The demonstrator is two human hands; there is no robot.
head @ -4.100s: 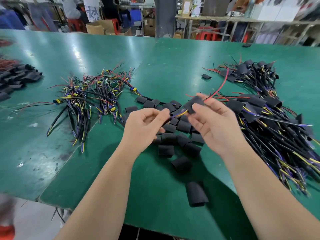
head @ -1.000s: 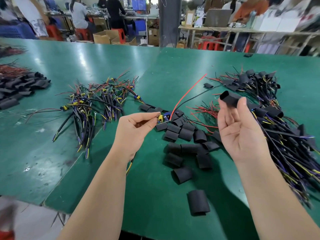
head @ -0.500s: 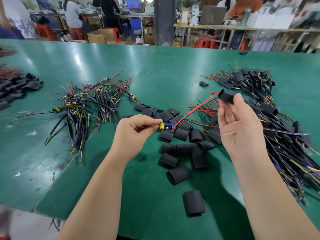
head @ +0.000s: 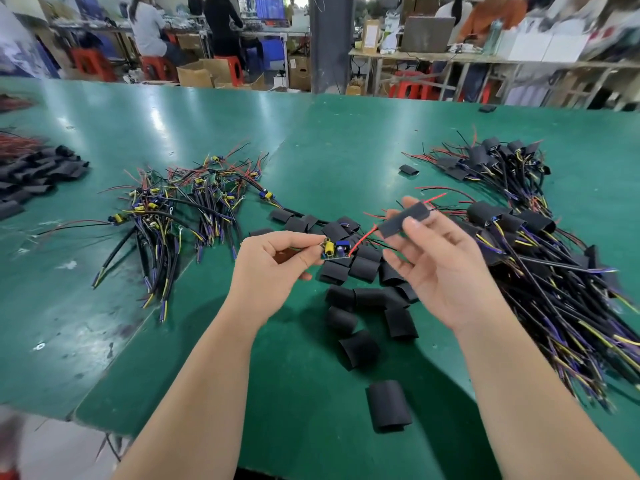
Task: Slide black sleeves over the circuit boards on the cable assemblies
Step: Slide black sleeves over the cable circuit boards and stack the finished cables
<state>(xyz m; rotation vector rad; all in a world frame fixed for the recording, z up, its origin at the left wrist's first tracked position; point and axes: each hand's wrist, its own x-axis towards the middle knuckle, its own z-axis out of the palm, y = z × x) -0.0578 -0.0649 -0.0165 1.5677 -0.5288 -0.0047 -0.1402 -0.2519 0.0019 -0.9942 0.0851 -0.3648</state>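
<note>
Lined up for sliding on
A circuit board [head: 334,249] is pinched by left grip [head: 273,268], black sleeve [head: 403,220] by right grip [head: 440,268], just beside it.

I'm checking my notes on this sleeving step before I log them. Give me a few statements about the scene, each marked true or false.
1. The left hand pinches a bare circuit board. True.
2. The right hand holds a black sleeve. True.
3. The sleeve already covers the board. False: the board is uncovered, and the sleeve is apart from it, to its right.
4. Loose sleeves lie on the green table. True.
5. The unsleeved assemblies are piled to the right of the hands. False: the unsleeved pile lies to the left; the pile on the right carries sleeves.
</note>
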